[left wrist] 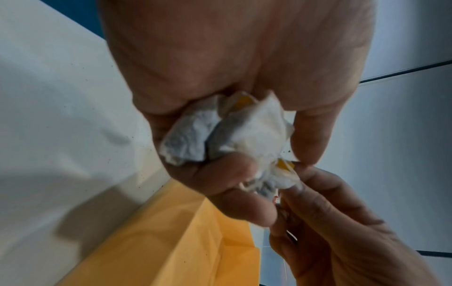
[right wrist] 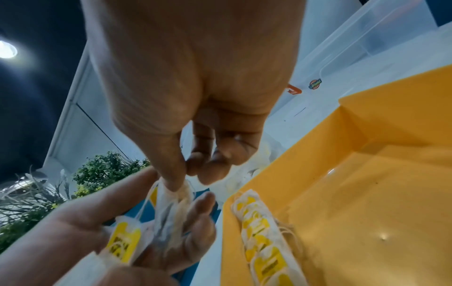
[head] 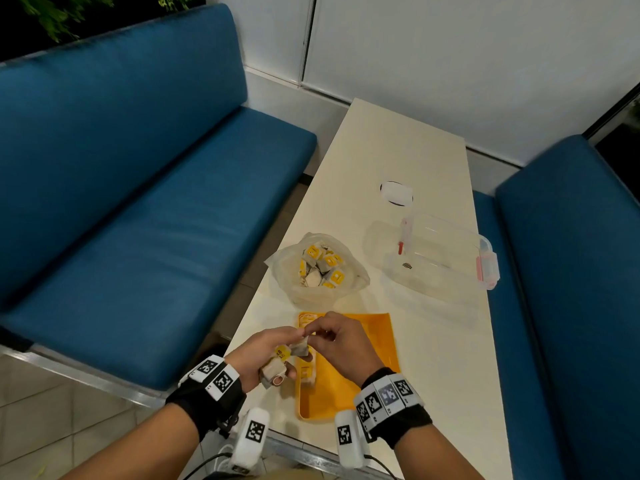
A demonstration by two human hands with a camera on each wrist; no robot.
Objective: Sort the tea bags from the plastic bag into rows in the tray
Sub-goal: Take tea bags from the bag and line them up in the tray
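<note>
A long cream table [head: 429, 344] carries everything. The yellow tray [head: 381, 336] sits at its near end, close to the left edge. Just beyond the tray lies the open plastic bag [head: 349, 289] of tea bags. A clear lidded container [head: 446, 252] rests beyond the tray to the right. Farther still lies a small white item [head: 396, 192], too blurred to identify.
</note>
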